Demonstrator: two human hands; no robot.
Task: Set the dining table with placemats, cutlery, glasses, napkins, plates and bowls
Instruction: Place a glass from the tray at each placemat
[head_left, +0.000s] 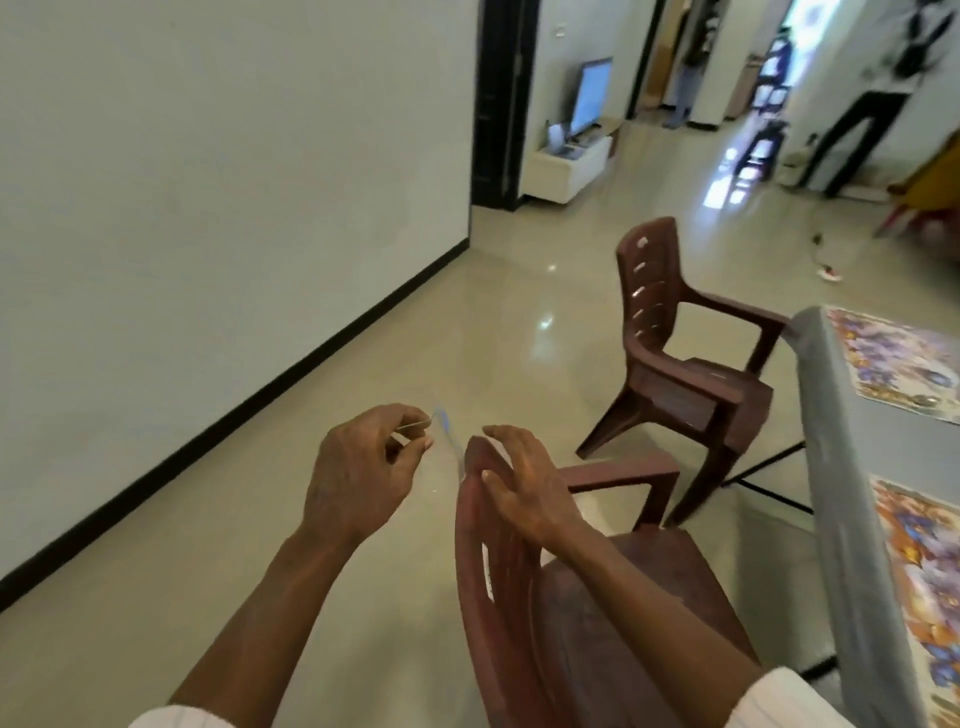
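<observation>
Where blur allows, left hand (358, 467) pinches a thin clear strip (448, 434), unidentifiable; right hand (524, 483) straight-fingered, holding nothing. Placemats (893, 364) run off-frame.

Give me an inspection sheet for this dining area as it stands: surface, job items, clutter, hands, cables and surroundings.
Surface: grey-clothed table at the right edge, only partly in view.
Job's things: far floral placemat and near floral placemat lie on it; no plates or bowls seen on the visible part.
Clutter: near brown plastic armchair and far brown plastic armchair stand beside the table.
Hands: left hand pinches a thin clear item, too faint to identify; right hand is open at the near armchair's backrest, contact unclear.
Cables: thin floor cable in the distance.
Surroundings: white wall, glossy floor, television, standing person far off.
</observation>
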